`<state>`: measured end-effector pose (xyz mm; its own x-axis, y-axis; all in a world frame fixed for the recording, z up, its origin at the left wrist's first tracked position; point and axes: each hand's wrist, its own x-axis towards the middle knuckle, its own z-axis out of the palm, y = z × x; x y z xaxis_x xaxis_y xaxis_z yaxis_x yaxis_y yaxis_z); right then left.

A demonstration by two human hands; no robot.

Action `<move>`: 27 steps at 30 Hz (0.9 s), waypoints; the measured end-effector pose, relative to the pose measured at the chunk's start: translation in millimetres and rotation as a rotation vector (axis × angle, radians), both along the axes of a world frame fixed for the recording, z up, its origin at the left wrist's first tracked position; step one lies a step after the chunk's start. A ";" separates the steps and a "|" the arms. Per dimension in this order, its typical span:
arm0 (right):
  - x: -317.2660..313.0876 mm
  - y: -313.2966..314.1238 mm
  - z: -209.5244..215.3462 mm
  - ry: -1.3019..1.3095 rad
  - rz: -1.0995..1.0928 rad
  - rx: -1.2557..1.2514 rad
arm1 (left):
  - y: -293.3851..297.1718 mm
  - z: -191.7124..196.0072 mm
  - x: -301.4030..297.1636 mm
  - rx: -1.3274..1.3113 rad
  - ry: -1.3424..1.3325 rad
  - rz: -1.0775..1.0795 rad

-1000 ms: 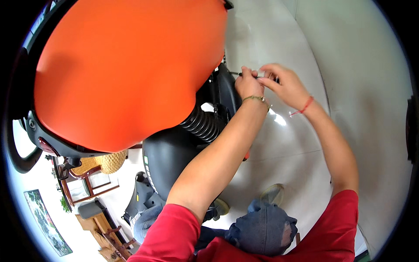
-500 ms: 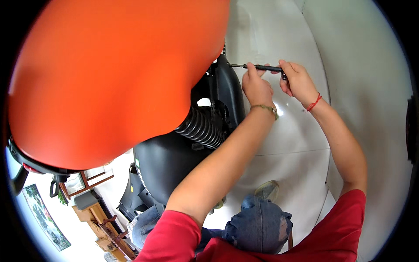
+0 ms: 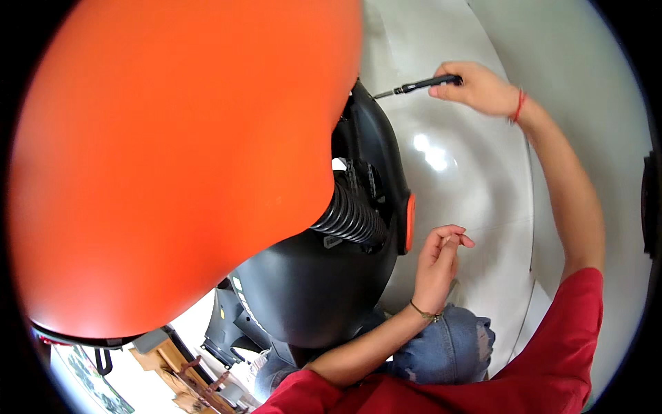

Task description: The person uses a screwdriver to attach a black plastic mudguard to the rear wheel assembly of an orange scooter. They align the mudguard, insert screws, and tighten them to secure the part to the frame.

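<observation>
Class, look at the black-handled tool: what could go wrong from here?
Only the right grip holds the black-handled tool, so it might wobble; the left grip is away from it.
The tool's thin shaft meets the black panel at a slant, so its tip could slip and scratch the surface.

No wording can be read; the pale marking point(image 3: 246, 303) along the black fender point(image 3: 310, 297) is too small.

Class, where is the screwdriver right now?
In the head view, upper right of centre: the right hand holds the screwdriver, its tip by the black cover.
</observation>
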<state>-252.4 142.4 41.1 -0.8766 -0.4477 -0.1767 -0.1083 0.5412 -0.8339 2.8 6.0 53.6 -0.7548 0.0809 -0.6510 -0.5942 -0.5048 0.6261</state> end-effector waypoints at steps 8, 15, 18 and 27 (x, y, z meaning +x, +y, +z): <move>-37.1 -24.7 31.6 -0.093 0.431 0.701 | -11.3 72.0 16.5 0.151 0.115 -0.067; -24.4 -73.9 18.6 -0.608 0.231 0.471 | -44.1 146.6 63.2 0.121 0.130 -0.170; -33.5 -95.3 22.1 -0.528 0.225 0.347 | -61.9 147.7 74.7 0.171 0.227 -0.184; -29.5 -102.2 3.1 -0.290 0.379 0.143 | -49.7 76.4 59.3 -0.199 -0.042 -0.064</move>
